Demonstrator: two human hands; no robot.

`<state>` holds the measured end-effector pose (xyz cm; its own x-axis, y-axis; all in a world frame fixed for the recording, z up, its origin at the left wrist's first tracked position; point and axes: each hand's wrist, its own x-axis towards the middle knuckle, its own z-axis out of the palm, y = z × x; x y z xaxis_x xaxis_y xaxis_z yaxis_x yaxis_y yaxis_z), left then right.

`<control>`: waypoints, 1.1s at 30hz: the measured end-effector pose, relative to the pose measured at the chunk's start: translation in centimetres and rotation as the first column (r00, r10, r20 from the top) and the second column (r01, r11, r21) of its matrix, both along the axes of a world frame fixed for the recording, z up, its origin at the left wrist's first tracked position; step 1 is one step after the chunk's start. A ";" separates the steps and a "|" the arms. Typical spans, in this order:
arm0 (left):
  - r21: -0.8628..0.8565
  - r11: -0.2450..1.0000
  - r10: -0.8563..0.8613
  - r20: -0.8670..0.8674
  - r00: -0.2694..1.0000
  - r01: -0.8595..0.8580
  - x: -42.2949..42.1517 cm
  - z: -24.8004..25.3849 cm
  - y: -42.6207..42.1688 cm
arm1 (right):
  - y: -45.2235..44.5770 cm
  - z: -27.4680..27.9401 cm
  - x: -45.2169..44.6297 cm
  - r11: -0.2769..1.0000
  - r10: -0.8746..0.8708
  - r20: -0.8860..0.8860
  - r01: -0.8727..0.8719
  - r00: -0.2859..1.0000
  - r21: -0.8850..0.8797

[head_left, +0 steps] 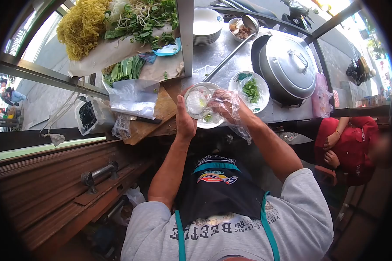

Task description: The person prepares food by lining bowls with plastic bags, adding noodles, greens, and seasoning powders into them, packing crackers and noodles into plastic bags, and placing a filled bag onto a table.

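My left hand [186, 118] is wrapped round the side of a round, shallow bowl [188, 96] with its thumb up along the rim. White, stringy food, possibly noodles [197, 102], lies in it. A clear plastic bag covers my right hand [224, 103] like a glove; its fingers are bent down over the food, and what they pinch is hidden. Just below, a white bowl [213, 124] holds a few green bits. To the right, a white plate [263, 99] carries chopped greens [251, 90].
A big lidded pot [287, 65] stands at right. A long ladle [231, 55] rests across a bowl of brownish food [241, 31], near stacked plates [207, 21]. A knife [149, 120] lies on the cutting board [139, 132]. Yellow noodles [80, 30] fill the shelf. A person in red [348, 145] sits right.
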<state>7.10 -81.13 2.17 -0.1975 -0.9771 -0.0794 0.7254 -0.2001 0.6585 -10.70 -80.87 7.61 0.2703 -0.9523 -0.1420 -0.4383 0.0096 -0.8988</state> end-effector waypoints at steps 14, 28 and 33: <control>0.124 0.990 0.057 0.027 0.998 -0.060 1.6 -1.6 -0.6 | 1.6 1.6 -1.4 0.989 -0.126 -0.082 0.131 0.989 0.069; 0.040 0.999 0.024 0.023 0.999 -0.025 -0.6 -0.3 -1.5 | 1.9 1.7 -3.7 0.970 -0.238 0.093 0.232 0.967 0.065; -0.020 0.994 -0.110 -0.008 0.994 0.110 -8.2 0.6 -0.7 | 3.2 -1.7 -7.6 0.957 -0.287 0.255 0.290 0.924 0.023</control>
